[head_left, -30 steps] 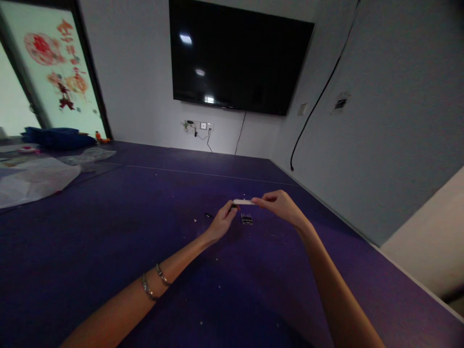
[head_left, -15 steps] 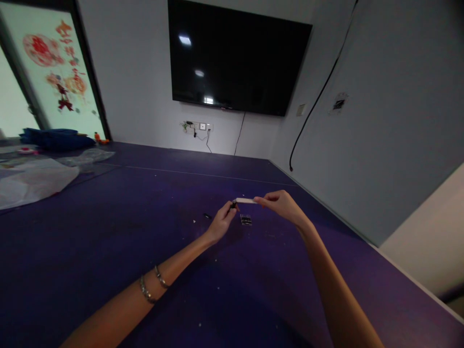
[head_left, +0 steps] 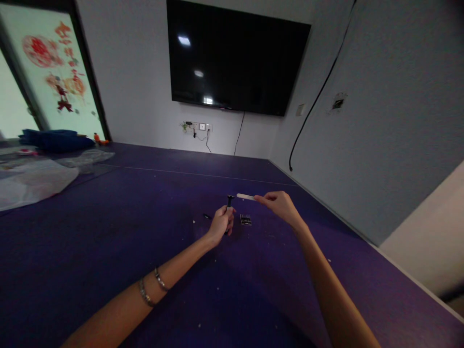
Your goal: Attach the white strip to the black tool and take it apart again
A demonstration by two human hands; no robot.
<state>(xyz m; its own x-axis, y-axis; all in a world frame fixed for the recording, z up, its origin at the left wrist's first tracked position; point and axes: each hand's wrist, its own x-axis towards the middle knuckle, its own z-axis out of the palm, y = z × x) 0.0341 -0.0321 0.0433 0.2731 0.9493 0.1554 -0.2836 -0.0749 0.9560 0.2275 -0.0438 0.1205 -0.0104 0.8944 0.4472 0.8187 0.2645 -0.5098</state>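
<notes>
My left hand [head_left: 221, 224] is closed around the handle of a black razor [head_left: 230, 200], its T-shaped head pointing up and away from me. In my right hand [head_left: 278, 204], thumb and fingers pinch one end of a flat whitish stick [head_left: 245, 196]. The stick's free end points left, close to the razor's head, with a small gap between them. Just right of my left hand, a small clear pack with dark pieces [head_left: 245, 220] lies on the purple surface [head_left: 174, 270]. A small black piece [head_left: 207, 216] lies left of that hand.
Small white bits are scattered over the surface. Clear plastic sheeting [head_left: 36, 183] and a dark blue cloth bundle [head_left: 56, 139] lie at the far left. A black cable [head_left: 319, 96] hangs down the right wall. A television [head_left: 239, 58] is on the back wall.
The stick has come away from the razor's head. My left hand has turned the razor more upright, so its head and handle now show. My right hand has barely moved.
</notes>
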